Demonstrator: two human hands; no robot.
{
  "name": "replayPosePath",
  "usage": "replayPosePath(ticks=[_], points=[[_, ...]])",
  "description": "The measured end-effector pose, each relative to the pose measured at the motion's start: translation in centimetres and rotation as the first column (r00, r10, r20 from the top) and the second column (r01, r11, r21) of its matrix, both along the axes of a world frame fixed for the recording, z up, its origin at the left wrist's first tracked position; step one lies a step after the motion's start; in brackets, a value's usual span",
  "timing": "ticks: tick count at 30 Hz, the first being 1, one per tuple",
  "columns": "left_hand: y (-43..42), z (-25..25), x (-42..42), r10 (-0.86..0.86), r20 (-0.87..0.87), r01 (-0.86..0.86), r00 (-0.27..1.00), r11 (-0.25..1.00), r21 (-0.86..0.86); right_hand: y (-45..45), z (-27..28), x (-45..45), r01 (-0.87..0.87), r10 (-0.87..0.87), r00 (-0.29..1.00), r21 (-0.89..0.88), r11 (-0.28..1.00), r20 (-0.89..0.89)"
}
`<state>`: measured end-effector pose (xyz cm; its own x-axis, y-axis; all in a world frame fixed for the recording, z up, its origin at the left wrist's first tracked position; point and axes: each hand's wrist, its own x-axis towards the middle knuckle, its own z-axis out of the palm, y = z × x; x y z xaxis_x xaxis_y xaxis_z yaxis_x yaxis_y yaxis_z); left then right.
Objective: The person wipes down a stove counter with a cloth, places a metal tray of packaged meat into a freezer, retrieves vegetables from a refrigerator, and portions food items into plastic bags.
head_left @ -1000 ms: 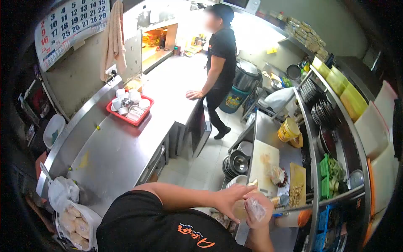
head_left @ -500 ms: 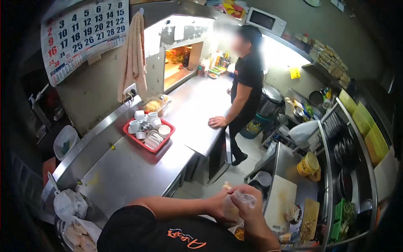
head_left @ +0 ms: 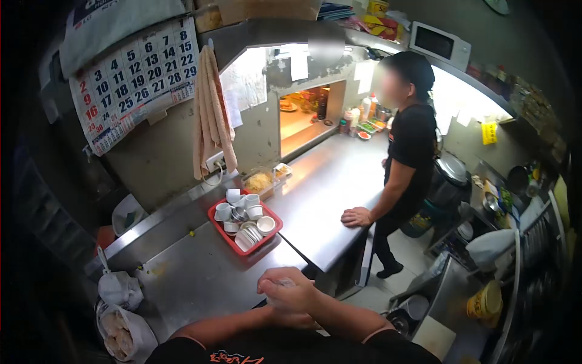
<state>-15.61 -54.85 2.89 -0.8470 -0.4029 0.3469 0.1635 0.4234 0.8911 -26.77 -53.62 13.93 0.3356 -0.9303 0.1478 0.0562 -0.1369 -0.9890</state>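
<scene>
My right hand (head_left: 297, 295) is closed on a clear plastic bag (head_left: 283, 283), a bit of which shows at its curled fingers. Just below and partly behind it, my left hand (head_left: 280, 317) is wrapped round the lower part of the same bag. Most of the left fingers are hidden, and the bag's contents cannot be made out. Both hands are together in front of my chest, above the near edge of the steel counter (head_left: 200, 276). Farther along the counter sits a red tray (head_left: 245, 252) of white cups and small dishes.
A co-worker (head_left: 412, 139) stands at the right side of the counter, one hand flat on it. Bags of pale pieces (head_left: 118, 333) lie at the lower left. A container of shredded food (head_left: 259, 182) is by the wall. At the right are a yellow bucket (head_left: 484, 300) and a cutting board (head_left: 433, 340).
The view has turned right-to-left toward the counter. My hands, with the bag, have moved from beside the right-hand work table to the counter's edge. The co-worker's hand still rests on the counter.
</scene>
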Motion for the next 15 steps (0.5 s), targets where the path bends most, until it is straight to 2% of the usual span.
replayPosePath(ticks=[1,2,3,5,6,7,8,9,10,11,12,13,14,15], points=[[-0.4,-1.2,-0.4,0.067,0.013,-0.068,0.998,0.995,0.077,-1.7,0.5,-0.6,-0.071,0.071,0.997,0.001,0.997,-0.029],[-1.5,-1.4,0.0,0.107,0.126,-0.102,0.986,0.994,-0.042,-3.0,0.9,-1.1,-0.107,0.110,0.992,-0.056,0.993,0.064],[-2.4,-1.4,0.2,0.205,0.237,-0.178,0.950,0.975,-0.129,-4.4,1.0,-2.0,-0.096,0.100,0.992,-0.051,0.994,0.073],[-4.1,-0.4,0.6,0.429,0.437,-0.328,0.790,0.899,-0.289,-7.6,0.8,-3.9,-0.073,0.077,0.993,-0.041,0.996,0.088],[-4.7,0.1,0.9,0.546,0.514,-0.409,0.662,0.837,-0.363,-9.8,0.9,-4.8,0.102,-0.099,0.989,-0.028,0.994,0.113],[-5.3,-0.3,1.6,0.573,0.494,-0.462,0.654,0.819,-0.340,-11.8,1.3,-5.6,0.276,-0.273,0.953,-0.004,0.961,0.132],[-6.1,-0.9,2.3,0.599,0.474,-0.513,0.645,0.800,-0.311,-11.9,3.6,-6.1,0.449,-0.406,0.889,-0.230,0.864,0.211],[-6.5,-1.3,2.5,0.626,0.450,-0.564,0.637,0.776,-0.283,-11.5,5.6,-6.1,0.338,-0.329,0.937,-0.538,0.772,0.115],[-6.8,-0.2,2.1,0.644,0.423,-0.658,0.638,0.741,-0.135,-11.1,7.4,-5.7,0.172,-0.279,0.960,-0.783,0.597,-0.001],[-7.2,0.0,2.1,0.666,0.413,-0.603,0.621,0.743,-0.291,-11.2,6.6,-5.2,-0.016,-0.300,0.938,-0.886,0.463,-0.174],[-7.6,-0.1,2.6,0.684,0.403,-0.528,0.608,0.727,-0.439,-11.3,5.8,-4.7,-0.203,-0.327,0.896,-0.932,0.301,-0.301],[-7.9,-0.2,3.1,0.700,0.390,-0.435,0.598,0.692,-0.575,-11.7,1.5,-3.9,-0.381,-0.404,0.795,-0.890,0.250,-0.453],[-8.1,0.0,3.3,0.714,0.375,-0.329,0.591,0.638,-0.696,-11.9,0.0,-3.9,-0.529,-0.385,0.677,-0.779,0.336,-0.627],[-7.8,1.4,3.4,0.705,0.468,-0.425,0.533,0.701,-0.572,-12.2,-1.4,-3.8,-0.652,-0.352,0.529,-0.635,0.413,-0.772]])
